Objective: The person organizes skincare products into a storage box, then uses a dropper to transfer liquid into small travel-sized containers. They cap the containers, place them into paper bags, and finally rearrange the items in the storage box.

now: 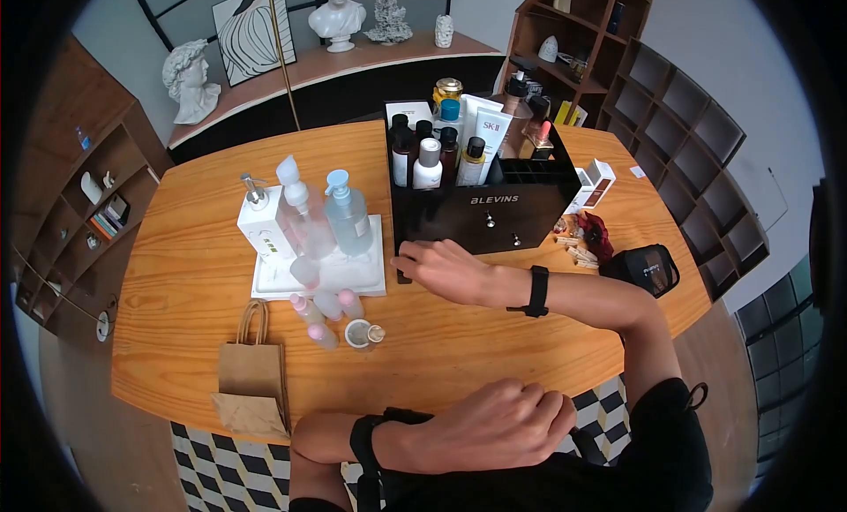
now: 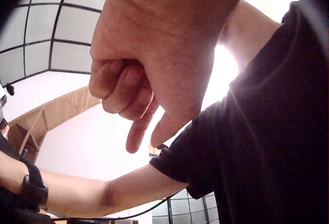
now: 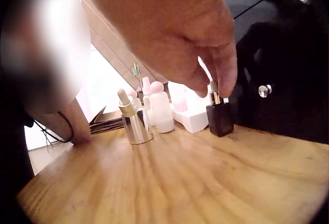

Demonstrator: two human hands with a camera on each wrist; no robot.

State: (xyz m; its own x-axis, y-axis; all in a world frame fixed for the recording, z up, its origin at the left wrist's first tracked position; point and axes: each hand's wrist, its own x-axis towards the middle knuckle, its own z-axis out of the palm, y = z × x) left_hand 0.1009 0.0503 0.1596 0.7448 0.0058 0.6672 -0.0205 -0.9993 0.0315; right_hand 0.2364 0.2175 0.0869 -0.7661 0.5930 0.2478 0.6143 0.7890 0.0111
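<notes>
Left hand point(image 1: 485, 426) released near table point(image 1: 371, 384) edge, right hand point(image 1: 448, 272) pinching dark bottle point(image 3: 220, 119) beside organizer point(image 1: 454, 222)

White classical busts point(image 1: 338, 18) stood on a curved wooden ledge point(image 1: 256, 81) above a black-and-white geometric-patterned floor point(image 1: 231, 468); brown wooden shelves point(image 1: 582, 35) lined the pale wall.

BLEVINS on black organizer point(image 1: 454, 222), SK-II – apparently – on white tube point(image 1: 490, 141)

The head view is bright, its surface point(image 1: 432, 357) evenly lit, edges bowed within a black rim. Left wrist view: glare toward two o'clock. Right wrist view: blown-out whites, blur toward ten.
</notes>
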